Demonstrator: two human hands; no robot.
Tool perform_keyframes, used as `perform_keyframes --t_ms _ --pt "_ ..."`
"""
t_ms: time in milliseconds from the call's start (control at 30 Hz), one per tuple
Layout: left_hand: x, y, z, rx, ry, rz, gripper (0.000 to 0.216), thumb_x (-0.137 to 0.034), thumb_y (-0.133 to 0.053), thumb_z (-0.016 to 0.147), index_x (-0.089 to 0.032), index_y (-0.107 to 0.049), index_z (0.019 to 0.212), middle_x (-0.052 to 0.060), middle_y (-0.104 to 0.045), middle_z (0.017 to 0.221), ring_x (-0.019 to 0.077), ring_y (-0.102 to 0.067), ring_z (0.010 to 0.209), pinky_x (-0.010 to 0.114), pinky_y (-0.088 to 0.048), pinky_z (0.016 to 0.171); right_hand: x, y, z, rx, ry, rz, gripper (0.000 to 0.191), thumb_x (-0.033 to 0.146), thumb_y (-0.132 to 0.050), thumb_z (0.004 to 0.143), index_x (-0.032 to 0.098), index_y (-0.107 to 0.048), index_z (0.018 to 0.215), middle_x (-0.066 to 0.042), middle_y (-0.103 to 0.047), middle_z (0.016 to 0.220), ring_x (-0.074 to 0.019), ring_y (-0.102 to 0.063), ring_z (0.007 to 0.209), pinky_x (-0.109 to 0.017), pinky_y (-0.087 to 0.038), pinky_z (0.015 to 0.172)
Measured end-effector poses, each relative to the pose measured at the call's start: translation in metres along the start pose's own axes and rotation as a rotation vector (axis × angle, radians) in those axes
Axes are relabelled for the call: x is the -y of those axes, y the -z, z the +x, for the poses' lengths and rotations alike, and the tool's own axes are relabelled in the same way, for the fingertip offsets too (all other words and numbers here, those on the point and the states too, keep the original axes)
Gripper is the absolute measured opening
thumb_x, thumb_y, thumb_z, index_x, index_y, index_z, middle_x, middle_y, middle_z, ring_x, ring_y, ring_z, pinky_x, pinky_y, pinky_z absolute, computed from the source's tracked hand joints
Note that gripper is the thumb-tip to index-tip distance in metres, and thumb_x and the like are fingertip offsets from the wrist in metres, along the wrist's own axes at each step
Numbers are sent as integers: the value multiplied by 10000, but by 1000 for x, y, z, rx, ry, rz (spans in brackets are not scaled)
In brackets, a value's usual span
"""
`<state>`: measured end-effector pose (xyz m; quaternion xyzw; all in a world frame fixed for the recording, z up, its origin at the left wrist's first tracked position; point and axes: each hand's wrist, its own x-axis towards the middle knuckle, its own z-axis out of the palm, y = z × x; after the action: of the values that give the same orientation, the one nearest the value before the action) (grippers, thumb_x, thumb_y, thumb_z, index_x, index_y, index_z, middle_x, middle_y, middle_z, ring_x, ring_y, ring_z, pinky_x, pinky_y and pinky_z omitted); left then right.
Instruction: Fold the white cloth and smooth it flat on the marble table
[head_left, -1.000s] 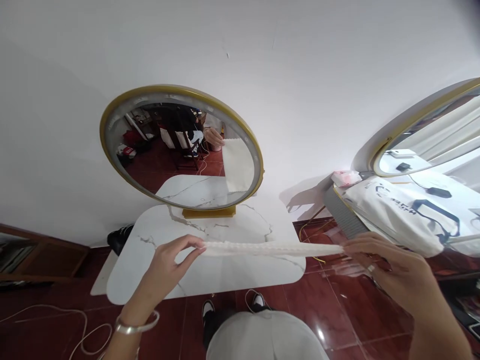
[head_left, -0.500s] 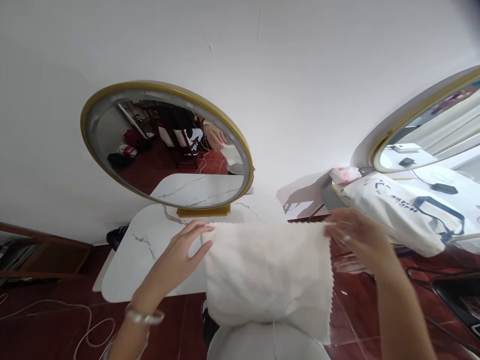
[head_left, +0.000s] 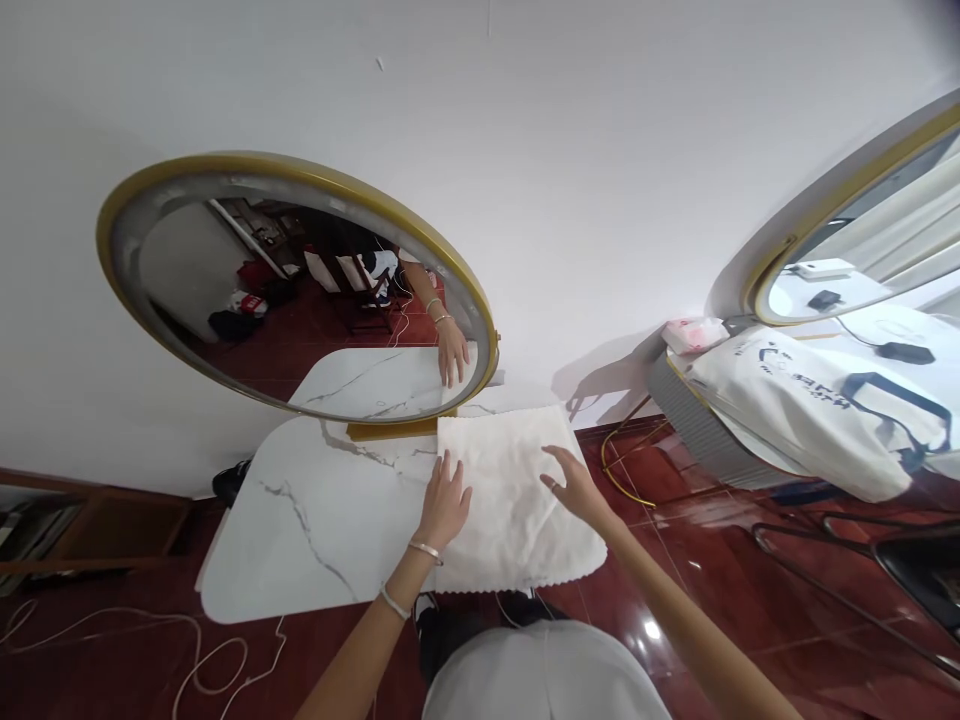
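Note:
A white cloth (head_left: 517, 500) with a scalloped edge lies spread flat on the right half of a white marble table (head_left: 315, 530). My left hand (head_left: 444, 502) rests open on the cloth's left edge, fingers stretched flat. My right hand (head_left: 576, 484) lies open on the cloth's right part, fingers spread. Neither hand grips anything. An oval gold-framed mirror (head_left: 292, 285) stands at the back of the table and reflects a hand and the tabletop.
A second gold-framed mirror (head_left: 862, 260) and a white bag with dark print (head_left: 817, 410) sit on another table at the right. Red tiled floor (head_left: 712, 560) lies below, with a white cable (head_left: 187, 650) at the left and a wooden shelf (head_left: 90, 525).
The cloth, held up stretched between both hands, has been lowered and spread on the table. Both hands let go of its corners and now lie flat on it.

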<state>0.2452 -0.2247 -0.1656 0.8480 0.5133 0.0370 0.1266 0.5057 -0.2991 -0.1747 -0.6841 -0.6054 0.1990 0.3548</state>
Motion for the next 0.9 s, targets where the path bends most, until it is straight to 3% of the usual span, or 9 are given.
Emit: perform_keyframes --t_ms 67,167,333,467,567,667,767,900 --pt "-1 -14 -1 -7 -31 -24 475 -297 -367 925 -121 -462 1356 174 -324 1521 321 -287 1411 472 -343 1106 -3 -18 -12 24 3 -51 379 289 -464 867 205 -551 1226 -134 -590 1259 -267 -549 1199 -443 -473 981" --pt "-9 -26 15 -79 -35 -50 492 -306 -332 948 -90 -434 1379 202 -387 1473 310 -345 1379 479 -344 1108 -9 -38 -5 22 -2 -137 393 266 -407 904 196 -525 1272 -140 -541 1333 -270 -441 1311 -478 -407 1051" --pt "-27 -49 53 -270 56 -56 586 -373 -343 948 -63 -325 1446 234 -231 1543 358 -204 1434 550 -284 1124 -16 -60 38 -29 -53 -286 480 348 -351 948 177 -435 1389 -145 -375 1489 -293 -259 1418 -574 -228 1126" --pt "-23 -65 71 -360 201 -73 641 -394 -362 933 -36 -286 1459 252 -213 1543 365 -131 1450 561 -257 1130 -21 -74 55 -55 -109 -380 506 364 -343 947 206 -410 1423 -138 -309 1527 -312 -214 1432 -636 -125 1117" --pt "-17 -65 81 -389 228 -94 663 -430 -335 934 -37 -277 1464 253 -242 1533 367 -148 1447 577 -259 1121 -24 -80 60 -64 -114 -470 518 363 -332 951 236 -372 1452 -102 -284 1543 -279 -192 1442 -593 -100 1140" --pt "-15 -55 98 -375 227 -90 655 -475 -339 928 -30 -386 1406 271 -373 1461 392 -265 1404 598 -266 1102 -27 -82 73 -66 -111 -540 527 375 -321 957 242 -348 1466 -95 -274 1548 -272 -190 1443 -579 -103 1143" --pt "-16 -44 124 -307 219 -82 564 -482 -366 924 -79 -546 1275 247 -554 1304 400 -438 1285 607 -323 1043 -29 -80 96 -51 -115 -551 518 379 -309 961 248 -359 1460 -89 -274 1549 -267 -187 1443 -581 -95 1141" --pt "-15 -40 166 -236 133 -124 502 -444 -321 950 -123 -596 1221 192 -657 1160 368 -526 1195 550 -390 995 -34 -76 130 -33 -134 -558 516 379 -300 964 228 -370 1453 -90 -272 1549 -265 -191 1440 -580 -82 1139"
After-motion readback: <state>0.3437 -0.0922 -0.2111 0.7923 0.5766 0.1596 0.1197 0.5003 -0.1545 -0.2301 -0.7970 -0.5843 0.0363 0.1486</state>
